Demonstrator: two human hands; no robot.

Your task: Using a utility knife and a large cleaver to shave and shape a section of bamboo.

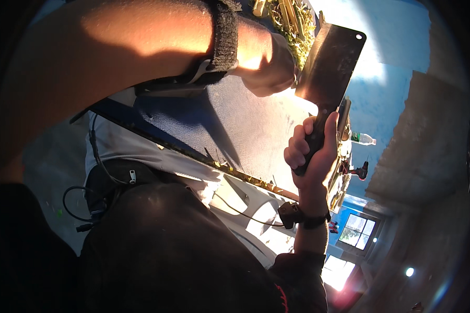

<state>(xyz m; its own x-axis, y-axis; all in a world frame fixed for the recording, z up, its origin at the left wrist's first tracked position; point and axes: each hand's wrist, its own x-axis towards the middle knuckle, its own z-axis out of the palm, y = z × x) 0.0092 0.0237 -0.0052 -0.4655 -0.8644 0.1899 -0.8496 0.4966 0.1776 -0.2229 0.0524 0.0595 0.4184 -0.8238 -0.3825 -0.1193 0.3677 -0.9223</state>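
Note:
My right hand is wrapped round the black handle of a cleaver. The dark, broad blade points up and away, with a small hole near its far corner. Close to the blade's left edge is my left hand, its fingers curled into a fist. Whatever it may hold is hidden by the fingers and the glare. A black strap goes round the left wrist. Just beyond the left hand lies a heap of pale strips and green shavings.
Both hands are over a grey-blue table, its long edge crossing below them. To the right are a clear plastic bottle and a power drill. White plastic seating shows under the table edge. A cable hangs at the left.

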